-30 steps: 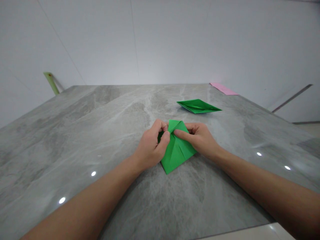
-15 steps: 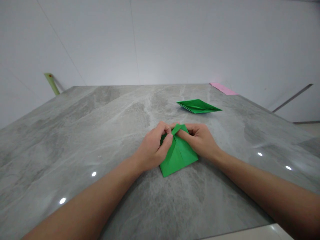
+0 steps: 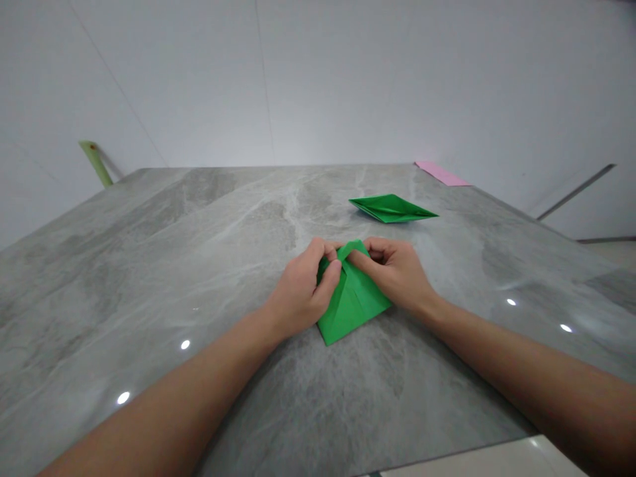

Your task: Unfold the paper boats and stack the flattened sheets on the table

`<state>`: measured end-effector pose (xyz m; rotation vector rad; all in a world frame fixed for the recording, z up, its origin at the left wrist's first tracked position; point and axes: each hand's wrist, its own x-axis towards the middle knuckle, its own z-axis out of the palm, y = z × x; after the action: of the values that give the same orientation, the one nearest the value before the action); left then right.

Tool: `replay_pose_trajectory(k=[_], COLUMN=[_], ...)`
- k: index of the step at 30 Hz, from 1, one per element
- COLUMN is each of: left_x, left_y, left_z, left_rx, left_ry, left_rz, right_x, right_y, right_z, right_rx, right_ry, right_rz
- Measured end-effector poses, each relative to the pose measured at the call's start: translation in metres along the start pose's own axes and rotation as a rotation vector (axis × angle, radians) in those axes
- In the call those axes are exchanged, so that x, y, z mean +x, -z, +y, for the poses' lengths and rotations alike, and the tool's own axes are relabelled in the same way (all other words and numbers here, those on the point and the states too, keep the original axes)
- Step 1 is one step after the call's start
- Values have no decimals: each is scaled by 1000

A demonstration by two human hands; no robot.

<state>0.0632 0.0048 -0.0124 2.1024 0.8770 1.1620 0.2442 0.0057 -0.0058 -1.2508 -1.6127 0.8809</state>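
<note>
A folded sheet of green paper (image 3: 354, 299) is between my two hands, just above or on the grey tabletop; its lower corner points toward me. With thumb and forefinger my left hand (image 3: 304, 286) pinches the paper near its upper left edge. My right hand (image 3: 397, 270) grips the upper right part, its thumb tucked under a raised flap at the top. The right fingers behind the paper are partly hidden. Beyond the hands lies a second green folded paper piece (image 3: 392, 208), diamond-shaped with long pointed ends.
A grey marbled tabletop (image 3: 209, 252) spreads around the hands and meets a white wall (image 3: 328, 79) at the back. Pink paper (image 3: 442, 173) lies at the far right corner. A pale green strip-like object (image 3: 97, 163) stands out at the far left edge.
The flap at the top of the green paper looks more lifted and rounded over my right thumb. Both hands keep their hold. The whole view has shifted slightly.
</note>
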Motion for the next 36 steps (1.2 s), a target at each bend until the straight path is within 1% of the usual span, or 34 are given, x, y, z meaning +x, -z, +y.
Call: replay_pose_trajectory(k=[5, 8, 12, 15, 17, 19, 23, 26, 31, 36], left_x=[-3, -3, -3, -2, -1, -1, 0, 0, -1, -1], left_y=[-2, -3, -3, -3, -3, -4, -4, -4, -4, -4], left_z=[1, 1, 0, -2, -4, -5, -10, -13, -11, -9], left_rx=[-8, -3, 31, 31, 28, 50, 122, 133, 107, 123], left_ry=[-68, -92, -48, 3, 9, -33, -175, -222, -224, -166], left_rz=[-72, -93, -13, 54, 59, 52, 42, 53, 65, 115], right_x=[0, 0, 0, 0, 1, 2, 2, 1, -1, -2], right_y=[0, -1, -3, -1, 0, 0, -1, -2, -2, -3], right_z=[2, 1, 0, 1, 2, 3, 4, 5, 6, 4], right_rx=[-132, -136, -65, -47, -65, -79, -81, -50, 21, 71], right_ry=[-19, -12, -7, 10, 38, 61, 83, 79, 72, 72], right_rz=[-12, -13, -13, 40, 66, 62, 13, -22, -58, -78])
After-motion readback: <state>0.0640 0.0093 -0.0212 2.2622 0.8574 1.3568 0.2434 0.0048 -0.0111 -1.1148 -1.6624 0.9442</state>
